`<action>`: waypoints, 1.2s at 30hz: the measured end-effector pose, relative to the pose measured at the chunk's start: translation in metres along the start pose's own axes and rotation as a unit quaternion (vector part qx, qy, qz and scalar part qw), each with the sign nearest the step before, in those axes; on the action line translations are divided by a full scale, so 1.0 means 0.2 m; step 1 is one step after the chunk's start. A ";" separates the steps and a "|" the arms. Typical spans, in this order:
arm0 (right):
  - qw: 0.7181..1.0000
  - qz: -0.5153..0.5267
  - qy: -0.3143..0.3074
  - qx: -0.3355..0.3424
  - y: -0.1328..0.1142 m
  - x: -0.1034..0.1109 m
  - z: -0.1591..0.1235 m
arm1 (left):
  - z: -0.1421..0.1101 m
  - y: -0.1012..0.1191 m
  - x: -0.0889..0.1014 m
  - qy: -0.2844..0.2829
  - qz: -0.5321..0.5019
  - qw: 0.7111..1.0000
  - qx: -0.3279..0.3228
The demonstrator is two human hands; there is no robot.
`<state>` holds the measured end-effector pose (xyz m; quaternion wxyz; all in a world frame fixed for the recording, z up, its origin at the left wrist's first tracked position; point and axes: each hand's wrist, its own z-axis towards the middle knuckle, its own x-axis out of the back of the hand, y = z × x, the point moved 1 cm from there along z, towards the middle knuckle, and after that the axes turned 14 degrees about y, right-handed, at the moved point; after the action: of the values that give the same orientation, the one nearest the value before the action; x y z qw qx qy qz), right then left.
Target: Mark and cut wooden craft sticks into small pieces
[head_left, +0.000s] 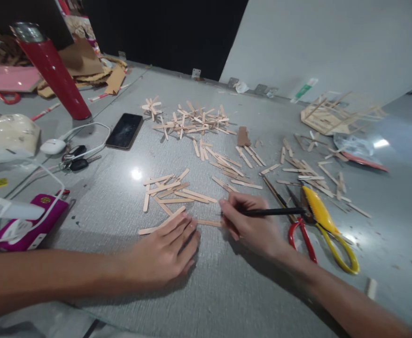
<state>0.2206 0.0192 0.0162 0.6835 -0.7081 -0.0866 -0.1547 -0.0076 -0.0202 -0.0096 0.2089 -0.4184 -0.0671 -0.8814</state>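
My left hand (167,251) lies palm down on the grey table, its fingers stretched out. Its fingertips rest at the left end of a craft stick (209,223); whether they press on it is hard to tell. Another pale craft stick (149,231) reaches out from beside the same fingers. In my right hand (251,225) is a slim black pen (274,211), pinched between thumb and fingers close to the right end of the first stick. A loose pile of craft sticks (174,190) lies just beyond both hands.
More stick piles (198,119) lie farther back. At right are yellow-handled scissors (339,249), red-handled pliers (302,239) and a wooden stick frame (327,117). A phone (124,131), red bottle (52,70), keys (77,159) and a cabled purple device (33,225) occupy the left.
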 end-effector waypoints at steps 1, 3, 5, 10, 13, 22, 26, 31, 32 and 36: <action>1.000 -0.003 0.024 0.007 -0.03 0.02 0.01 | 0.00 0.00 0.00 -0.001 0.001 1.000 -0.001; 0.998 -0.010 0.061 0.021 -0.09 0.07 0.02 | 0.00 0.00 0.00 0.006 0.005 1.000 -0.001; 0.997 -0.018 0.074 0.026 -0.12 0.09 0.03 | 0.01 0.00 0.01 0.009 0.006 1.000 -0.003; 0.999 -0.002 0.028 0.021 -0.05 0.04 0.01 | 0.02 -0.02 0.02 -0.012 0.007 1.000 -0.022; 0.999 0.007 -0.034 0.009 0.06 -0.03 -0.02 | 0.02 -0.02 0.03 -0.011 0.005 1.000 -0.020; 0.997 -0.028 -0.068 0.009 0.15 -0.06 -0.04 | 0.00 -0.01 0.00 0.018 -0.007 1.000 0.010; 0.997 -0.043 -0.060 0.015 0.15 -0.06 -0.04 | -0.02 -0.01 0.00 0.018 0.003 0.999 -0.030; 0.997 -0.039 -0.064 0.013 0.15 -0.07 -0.05 | 0.00 -0.02 0.02 0.020 0.001 0.998 -0.055; 0.997 -0.041 -0.064 0.013 0.15 -0.06 -0.05 | 0.01 -0.02 0.02 0.020 0.003 0.998 -0.058; 0.995 -0.065 -0.071 0.021 0.12 -0.05 -0.05 | 0.02 -0.03 0.04 0.016 0.003 0.998 -0.063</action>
<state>0.2176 0.0089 -0.0107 0.6788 -0.6958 -0.1835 -0.1462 -0.0111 -0.0168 -0.0014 0.1854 -0.4168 -0.0067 -0.8899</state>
